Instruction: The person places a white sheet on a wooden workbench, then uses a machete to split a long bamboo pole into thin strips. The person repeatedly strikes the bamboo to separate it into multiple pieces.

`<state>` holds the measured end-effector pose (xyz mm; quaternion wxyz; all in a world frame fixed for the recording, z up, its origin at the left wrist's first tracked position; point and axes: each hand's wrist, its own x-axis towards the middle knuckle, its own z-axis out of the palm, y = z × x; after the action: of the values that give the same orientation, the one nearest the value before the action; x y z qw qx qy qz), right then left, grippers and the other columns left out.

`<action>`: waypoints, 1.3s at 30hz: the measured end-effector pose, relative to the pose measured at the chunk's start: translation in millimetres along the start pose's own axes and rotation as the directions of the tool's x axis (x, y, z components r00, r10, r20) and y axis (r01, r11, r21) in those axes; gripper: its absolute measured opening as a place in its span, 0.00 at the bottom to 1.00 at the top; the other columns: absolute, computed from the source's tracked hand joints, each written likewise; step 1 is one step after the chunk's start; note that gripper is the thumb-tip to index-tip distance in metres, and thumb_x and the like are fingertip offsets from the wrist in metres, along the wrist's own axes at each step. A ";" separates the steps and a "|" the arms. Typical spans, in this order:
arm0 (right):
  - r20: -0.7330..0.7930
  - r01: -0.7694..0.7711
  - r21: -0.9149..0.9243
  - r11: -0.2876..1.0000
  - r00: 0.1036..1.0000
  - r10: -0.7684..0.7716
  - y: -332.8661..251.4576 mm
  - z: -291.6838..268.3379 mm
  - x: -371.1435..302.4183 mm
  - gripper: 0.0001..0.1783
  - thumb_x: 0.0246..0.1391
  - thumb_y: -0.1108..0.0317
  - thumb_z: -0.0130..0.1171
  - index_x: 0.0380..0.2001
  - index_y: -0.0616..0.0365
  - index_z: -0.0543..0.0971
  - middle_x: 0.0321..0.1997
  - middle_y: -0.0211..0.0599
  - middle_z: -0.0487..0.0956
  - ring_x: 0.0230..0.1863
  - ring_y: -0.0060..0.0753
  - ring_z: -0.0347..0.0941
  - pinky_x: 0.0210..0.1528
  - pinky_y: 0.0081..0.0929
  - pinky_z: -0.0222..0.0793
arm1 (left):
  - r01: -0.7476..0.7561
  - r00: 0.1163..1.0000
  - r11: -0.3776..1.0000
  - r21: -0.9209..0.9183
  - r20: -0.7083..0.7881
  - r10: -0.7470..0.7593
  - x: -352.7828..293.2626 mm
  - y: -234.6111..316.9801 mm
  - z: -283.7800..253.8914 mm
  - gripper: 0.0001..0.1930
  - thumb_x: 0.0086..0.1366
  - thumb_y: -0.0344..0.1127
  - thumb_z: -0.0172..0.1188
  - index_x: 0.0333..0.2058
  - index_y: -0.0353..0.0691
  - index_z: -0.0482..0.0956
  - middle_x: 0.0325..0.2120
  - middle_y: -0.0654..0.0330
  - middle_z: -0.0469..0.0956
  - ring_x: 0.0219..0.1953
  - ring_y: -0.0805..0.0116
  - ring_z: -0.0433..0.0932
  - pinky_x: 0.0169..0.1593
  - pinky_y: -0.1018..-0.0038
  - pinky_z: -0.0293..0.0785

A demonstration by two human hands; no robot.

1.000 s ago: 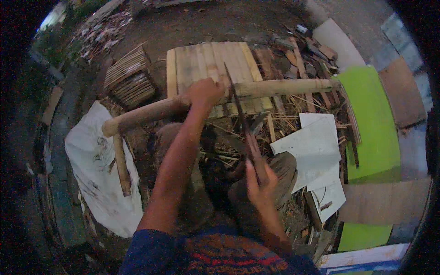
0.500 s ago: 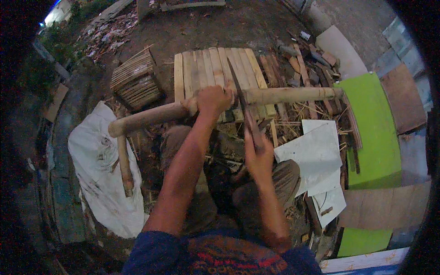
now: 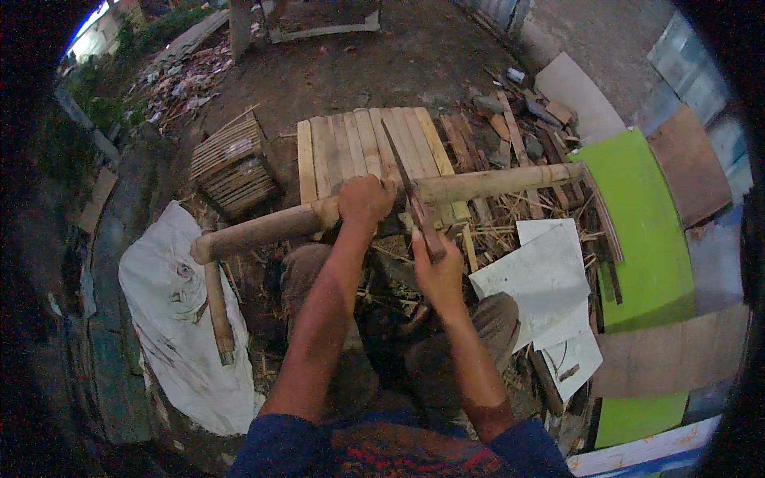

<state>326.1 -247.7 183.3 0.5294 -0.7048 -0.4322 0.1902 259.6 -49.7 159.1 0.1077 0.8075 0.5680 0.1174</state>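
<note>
My left hand (image 3: 366, 199) is closed over a thick bamboo pole (image 3: 271, 231) that lies crosswise in front of me. My right hand (image 3: 440, 271) grips the dark handle of a hand saw (image 3: 406, 168). The long, narrow blade crosses the pole just right of my left hand and points away from me; its teeth are too small to make out. Beneath and beyond the pole is a slatted wooden stand (image 3: 343, 143). A shorter bamboo piece (image 3: 217, 311) extends toward me below the pole's left end.
A white sack (image 3: 171, 279) lies at left, with a slatted crate (image 3: 235, 171) beyond it. White sheets (image 3: 530, 263) and a green panel (image 3: 641, 231) are at right. Scrap wood (image 3: 518, 127) and sticks lie beyond the sheets. My bent knees are below the pole.
My right hand and the saw have moved slightly forward across the pole. My left hand keeps its hold on the bamboo. The whole view has shifted a little.
</note>
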 end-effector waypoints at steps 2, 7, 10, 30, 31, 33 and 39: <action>0.056 -0.008 -0.021 1.000 0.998 0.009 -24.2 -10.4 -40.8 0.18 0.63 0.64 0.57 0.52 0.60 0.76 0.32 0.41 0.82 0.27 0.26 0.75 0.31 0.29 0.71 | 0.027 1.000 1.000 0.004 0.001 -0.027 -0.1 -14.4 -8.6 0.27 0.62 0.56 0.50 0.32 0.35 0.85 0.30 0.45 0.83 0.35 0.46 0.83 0.40 0.54 0.78; 0.051 -0.172 -0.057 0.984 0.983 0.174 -46.8 -67.9 -147.9 0.21 0.64 0.70 0.53 0.61 0.54 0.72 0.34 0.34 0.80 0.28 0.19 0.72 0.33 0.24 0.69 | -0.039 0.998 0.999 -0.014 -0.055 0.038 -3.7 -7.3 0.1 0.26 0.62 0.56 0.52 0.32 0.35 0.85 0.30 0.44 0.83 0.35 0.45 0.83 0.43 0.53 0.77; -0.032 -0.059 0.058 0.997 0.998 0.061 -19.8 -40.3 -101.5 0.15 0.65 0.66 0.54 0.50 0.63 0.79 0.31 0.23 0.77 0.28 0.13 0.66 0.30 0.17 0.62 | 0.026 1.000 1.000 -0.008 -0.010 -0.026 -5.0 -9.0 3.3 0.27 0.62 0.56 0.52 0.32 0.35 0.85 0.31 0.45 0.83 0.35 0.45 0.83 0.44 0.53 0.77; -0.090 0.087 0.193 0.977 0.993 -0.070 -5.8 15.7 3.6 0.13 0.62 0.62 0.58 0.38 0.63 0.80 0.27 0.45 0.80 0.27 0.41 0.77 0.33 0.37 0.72 | -0.023 0.997 0.999 -0.035 -0.079 0.021 -5.0 -5.0 10.0 0.26 0.63 0.52 0.48 0.31 0.34 0.86 0.27 0.43 0.83 0.35 0.43 0.83 0.44 0.53 0.78; -0.075 0.059 0.120 0.991 0.996 -0.050 -8.7 18.6 11.8 0.13 0.62 0.62 0.58 0.39 0.62 0.80 0.28 0.46 0.81 0.28 0.42 0.77 0.33 0.37 0.72 | -0.013 0.998 0.999 -0.046 -0.064 0.010 -3.1 -4.3 9.1 0.27 0.63 0.53 0.47 0.31 0.34 0.86 0.28 0.43 0.83 0.36 0.43 0.83 0.45 0.54 0.78; -0.054 0.002 -0.039 0.999 0.999 -0.005 -9.7 21.1 18.6 0.12 0.63 0.63 0.57 0.40 0.62 0.80 0.29 0.48 0.81 0.29 0.45 0.78 0.34 0.39 0.72 | 0.001 0.999 0.997 -0.075 -0.031 -0.004 3.6 -2.8 8.3 0.27 0.64 0.53 0.47 0.31 0.34 0.86 0.28 0.42 0.82 0.36 0.43 0.83 0.45 0.54 0.78; 0.019 -0.231 -0.001 0.973 0.973 0.231 -38.9 -65.6 -159.4 0.14 0.62 0.71 0.57 0.49 0.66 0.79 0.32 0.32 0.80 0.31 0.21 0.74 0.34 0.22 0.69 | 0.024 0.999 1.000 -0.013 0.026 -0.023 -6.4 0.0 -5.1 0.28 0.65 0.53 0.45 0.33 0.34 0.86 0.31 0.41 0.82 0.37 0.41 0.83 0.46 0.51 0.77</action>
<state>269.5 -412.5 212.6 0.5002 -0.7480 -0.3522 0.2574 255.9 -55.5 163.6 0.1219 0.8015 0.5752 0.1094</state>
